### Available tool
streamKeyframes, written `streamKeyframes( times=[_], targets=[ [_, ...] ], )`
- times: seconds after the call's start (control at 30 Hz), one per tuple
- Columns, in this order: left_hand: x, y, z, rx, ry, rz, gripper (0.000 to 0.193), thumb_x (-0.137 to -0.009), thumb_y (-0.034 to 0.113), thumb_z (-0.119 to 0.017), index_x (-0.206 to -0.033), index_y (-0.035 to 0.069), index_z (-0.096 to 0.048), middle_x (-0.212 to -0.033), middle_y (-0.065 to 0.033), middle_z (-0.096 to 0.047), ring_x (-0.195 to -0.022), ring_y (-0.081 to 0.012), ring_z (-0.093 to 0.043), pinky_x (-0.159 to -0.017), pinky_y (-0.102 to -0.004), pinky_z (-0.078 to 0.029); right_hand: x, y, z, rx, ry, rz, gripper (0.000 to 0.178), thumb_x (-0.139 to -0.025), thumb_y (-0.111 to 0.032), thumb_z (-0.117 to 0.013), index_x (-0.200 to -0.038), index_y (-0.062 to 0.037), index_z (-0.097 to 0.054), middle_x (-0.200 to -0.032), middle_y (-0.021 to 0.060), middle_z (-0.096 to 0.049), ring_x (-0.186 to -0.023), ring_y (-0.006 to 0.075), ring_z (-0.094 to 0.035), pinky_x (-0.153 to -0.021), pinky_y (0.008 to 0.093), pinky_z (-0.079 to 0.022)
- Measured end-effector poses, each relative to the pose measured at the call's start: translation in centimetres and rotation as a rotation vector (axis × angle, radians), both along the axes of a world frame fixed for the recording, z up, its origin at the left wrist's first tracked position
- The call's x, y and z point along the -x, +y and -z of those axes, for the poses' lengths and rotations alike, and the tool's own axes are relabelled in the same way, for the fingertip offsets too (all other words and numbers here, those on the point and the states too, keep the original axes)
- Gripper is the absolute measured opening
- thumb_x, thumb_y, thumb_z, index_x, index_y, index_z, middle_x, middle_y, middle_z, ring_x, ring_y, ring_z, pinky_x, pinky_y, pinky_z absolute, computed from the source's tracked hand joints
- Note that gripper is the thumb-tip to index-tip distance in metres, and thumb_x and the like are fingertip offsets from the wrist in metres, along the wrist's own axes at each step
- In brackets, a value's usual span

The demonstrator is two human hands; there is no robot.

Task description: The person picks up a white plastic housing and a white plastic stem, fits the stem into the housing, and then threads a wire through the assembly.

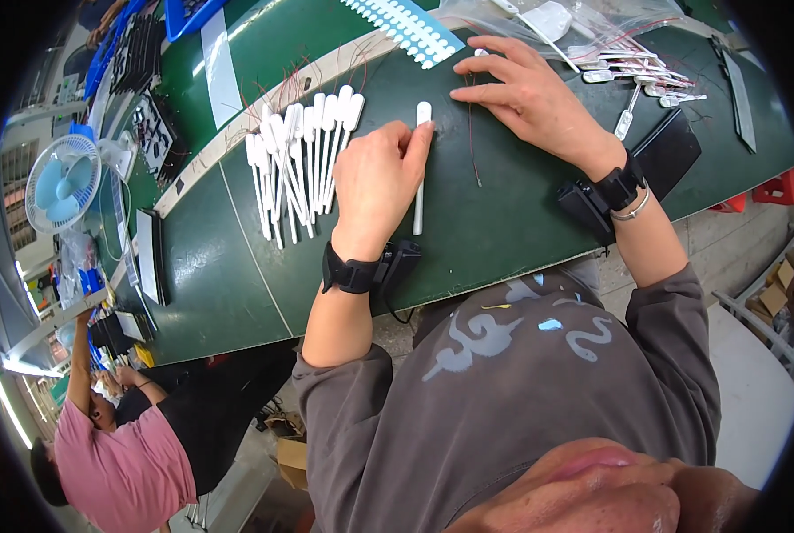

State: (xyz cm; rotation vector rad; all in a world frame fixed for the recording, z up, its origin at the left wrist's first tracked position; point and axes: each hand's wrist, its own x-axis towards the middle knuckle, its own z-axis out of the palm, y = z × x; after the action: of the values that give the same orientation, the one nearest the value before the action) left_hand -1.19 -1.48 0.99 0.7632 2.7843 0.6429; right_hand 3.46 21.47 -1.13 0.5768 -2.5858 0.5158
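My left hand (370, 182) is closed, its thumb and index finger against a white plastic stick (417, 209) with a wider rounded head. The stick points away from me on the green table. My right hand (535, 102) hovers to the right with its fingers apart. A small white piece (480, 52) shows by its fingertips; whether it is held I cannot tell. Below those fingers a thin dark-red wire (473, 147) trails over the table. Left of my left hand, several similar white sticks (304, 151) lie in a fanned row, with thin red wires at their far ends.
A light-blue sheet with white rounded tabs (406, 31) lies at the far middle. At the far right are a clear plastic bag (583, 22), more wired sticks (632, 71) and a black flat object (668, 147). A fan (63, 184) and a person in pink (126, 462) are at left.
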Motion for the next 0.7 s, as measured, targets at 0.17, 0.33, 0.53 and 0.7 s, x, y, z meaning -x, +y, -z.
streamKeyframes(
  times=[0.17, 0.33, 0.53, 0.7],
  targets=[
    [0.1, -0.3, -0.2, -0.130, 0.192, -0.072, 0.034, -0.093, 0.034, -0.065, -0.077, 0.004, -0.069, -0.064, -0.0118, -0.065, -0.057, -0.0309, -0.063, -0.053, -0.0394, -0.047, 0.2, -1.0, -1.4, -0.107, -0.025, 0.029, 0.022, -0.082, -0.006, -0.069, -0.103, -0.0102, -0.072, -0.114, 0.0039, -0.063, -0.121, 0.0276, -0.053, -0.106, 0.0410, -0.042],
    [0.4, -0.3, 0.1, -0.275, 0.118, -0.037, 0.029, -0.093, 0.031, -0.066, -0.081, 0.005, -0.070, -0.067, -0.0101, -0.067, -0.058, -0.0289, -0.064, -0.054, -0.0374, -0.047, 1.3, 0.1, -1.0, -0.115, -0.088, -0.035, 0.015, -0.083, -0.006, -0.068, -0.098, -0.0056, -0.068, -0.107, 0.0069, -0.063, -0.112, 0.0278, -0.056, -0.104, 0.0405, -0.043],
    [0.6, -0.5, -0.1, -0.534, 0.101, -0.072, 0.019, -0.092, 0.023, -0.067, -0.089, 0.004, -0.071, -0.076, -0.0095, -0.069, -0.060, -0.0239, -0.065, -0.055, -0.0343, -0.048, 1.4, -0.1, -1.5, 0.111, -0.102, -0.129, 0.018, -0.083, -0.006, -0.069, -0.101, -0.0046, -0.067, -0.101, 0.0079, -0.063, -0.103, 0.0287, -0.058, -0.101, 0.0406, -0.043],
    [0.7, -0.5, 0.1, -0.534, 0.067, -0.025, 0.016, -0.091, 0.020, -0.067, -0.091, 0.004, -0.071, -0.080, -0.0099, -0.070, -0.061, -0.0217, -0.065, -0.057, -0.0329, -0.049, 1.7, 1.2, -1.5, 0.034, -0.109, -0.096, 0.016, -0.083, -0.005, -0.069, -0.098, -0.0044, -0.065, -0.100, 0.0079, -0.063, -0.101, 0.0293, -0.059, -0.100, 0.0400, -0.044]
  ],
)
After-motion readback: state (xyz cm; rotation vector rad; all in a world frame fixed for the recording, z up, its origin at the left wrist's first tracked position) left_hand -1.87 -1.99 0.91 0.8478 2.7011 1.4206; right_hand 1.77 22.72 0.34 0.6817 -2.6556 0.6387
